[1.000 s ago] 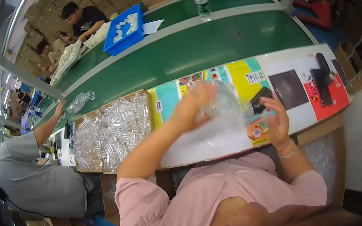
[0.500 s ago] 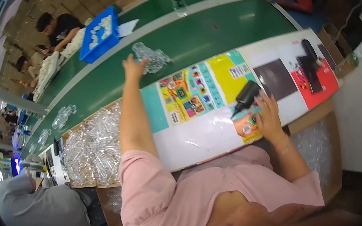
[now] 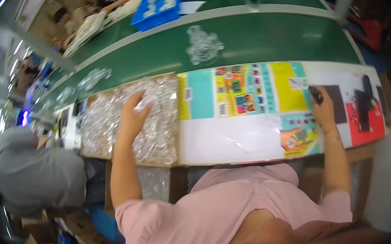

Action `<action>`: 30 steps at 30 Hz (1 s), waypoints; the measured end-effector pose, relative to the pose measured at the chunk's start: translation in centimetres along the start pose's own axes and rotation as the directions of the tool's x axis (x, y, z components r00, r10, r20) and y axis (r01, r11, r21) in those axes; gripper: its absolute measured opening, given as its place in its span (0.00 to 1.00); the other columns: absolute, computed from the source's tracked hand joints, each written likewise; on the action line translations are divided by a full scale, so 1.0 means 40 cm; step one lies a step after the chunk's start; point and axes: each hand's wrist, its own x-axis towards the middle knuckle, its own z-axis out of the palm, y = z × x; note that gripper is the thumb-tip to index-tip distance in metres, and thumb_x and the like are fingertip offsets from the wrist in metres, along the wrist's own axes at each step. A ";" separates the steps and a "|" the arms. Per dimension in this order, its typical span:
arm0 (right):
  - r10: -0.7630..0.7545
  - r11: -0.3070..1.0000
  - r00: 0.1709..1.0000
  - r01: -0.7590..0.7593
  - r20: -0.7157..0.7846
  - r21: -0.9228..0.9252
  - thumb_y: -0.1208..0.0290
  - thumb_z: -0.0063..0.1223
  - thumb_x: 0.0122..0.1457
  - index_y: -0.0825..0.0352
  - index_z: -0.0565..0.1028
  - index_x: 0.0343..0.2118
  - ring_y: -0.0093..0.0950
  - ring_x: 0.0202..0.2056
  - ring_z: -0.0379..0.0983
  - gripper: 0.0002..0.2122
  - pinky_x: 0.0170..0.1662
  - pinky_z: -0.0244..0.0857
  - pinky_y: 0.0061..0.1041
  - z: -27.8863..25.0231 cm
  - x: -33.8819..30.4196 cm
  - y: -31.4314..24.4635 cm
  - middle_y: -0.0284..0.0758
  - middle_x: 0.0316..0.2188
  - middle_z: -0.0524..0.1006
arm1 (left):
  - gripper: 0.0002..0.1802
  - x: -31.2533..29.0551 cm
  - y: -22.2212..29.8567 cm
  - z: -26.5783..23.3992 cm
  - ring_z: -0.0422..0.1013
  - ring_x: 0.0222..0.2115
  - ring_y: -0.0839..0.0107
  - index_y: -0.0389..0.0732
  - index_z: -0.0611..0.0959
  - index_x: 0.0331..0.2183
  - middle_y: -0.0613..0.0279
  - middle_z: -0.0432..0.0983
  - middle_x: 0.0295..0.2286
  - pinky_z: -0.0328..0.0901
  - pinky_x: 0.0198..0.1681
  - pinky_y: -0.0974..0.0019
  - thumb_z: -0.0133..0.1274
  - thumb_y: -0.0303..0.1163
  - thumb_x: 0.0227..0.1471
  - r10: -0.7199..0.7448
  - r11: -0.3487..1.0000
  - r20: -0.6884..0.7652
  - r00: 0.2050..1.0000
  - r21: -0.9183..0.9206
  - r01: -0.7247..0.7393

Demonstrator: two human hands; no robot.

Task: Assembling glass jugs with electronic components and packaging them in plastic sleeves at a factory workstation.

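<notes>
From my seat, the desk (image 3: 237, 138) carries a box of clear plastic trays (image 3: 106, 121) at my left. They look light, flimsy and slick, so I'd lift 1 by its rim. Left hand (image 3: 132, 118) rests spread on them; right hand (image 3: 323, 107) pinches a small black part (image 3: 315, 94). The green belt (image 3: 263, 39) carries 1 loose tray (image 3: 203, 47), well apart.

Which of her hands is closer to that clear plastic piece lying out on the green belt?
Left. The left hand rests on the heap of clear packs, just below-left of the plastic piece. The right hand sits far off to its lower right.
</notes>
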 end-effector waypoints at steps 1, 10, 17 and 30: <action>0.184 0.983 0.978 -0.181 -0.099 0.037 0.76 0.52 0.50 0.71 0.70 0.39 0.32 0.35 0.72 0.13 0.39 0.63 0.23 -0.024 0.016 -0.011 0.44 0.32 0.75 | 0.21 -0.052 -0.050 -0.016 0.68 0.44 0.64 0.34 0.72 0.45 0.54 0.71 0.43 0.62 0.47 0.65 0.54 0.27 0.46 -0.047 0.999 -0.016 0.999 -0.023 0.047; 0.212 0.956 0.844 -0.284 -0.493 -0.075 0.61 0.62 0.40 0.74 0.70 0.40 0.37 0.36 0.73 0.26 0.40 0.65 0.29 -0.126 0.021 0.230 0.46 0.32 0.75 | 0.20 -0.219 0.083 0.028 0.66 0.45 0.64 0.32 0.69 0.46 0.53 0.69 0.43 0.58 0.51 0.63 0.48 0.25 0.50 -0.011 0.966 0.120 0.993 -0.255 0.041; 0.268 0.942 0.853 -0.329 -0.449 -0.062 0.61 0.62 0.42 0.69 0.69 0.39 0.38 0.37 0.72 0.23 0.40 0.64 0.31 -0.153 -0.009 0.191 0.45 0.33 0.74 | 0.26 -0.205 0.207 0.098 0.66 0.45 0.61 0.30 0.68 0.45 0.49 0.68 0.43 0.57 0.52 0.61 0.54 0.36 0.48 0.212 0.725 0.319 0.924 -0.685 0.069; 0.126 0.891 0.672 -0.400 -0.730 -0.215 0.73 0.53 0.51 0.68 0.70 0.38 0.29 0.37 0.70 0.12 0.43 0.64 0.27 -0.479 -0.510 0.275 0.38 0.37 0.72 | 0.26 -0.229 0.311 0.207 0.66 0.44 0.58 0.30 0.68 0.45 0.47 0.68 0.42 0.58 0.51 0.59 0.54 0.35 0.47 0.252 0.674 0.470 0.846 -0.713 0.195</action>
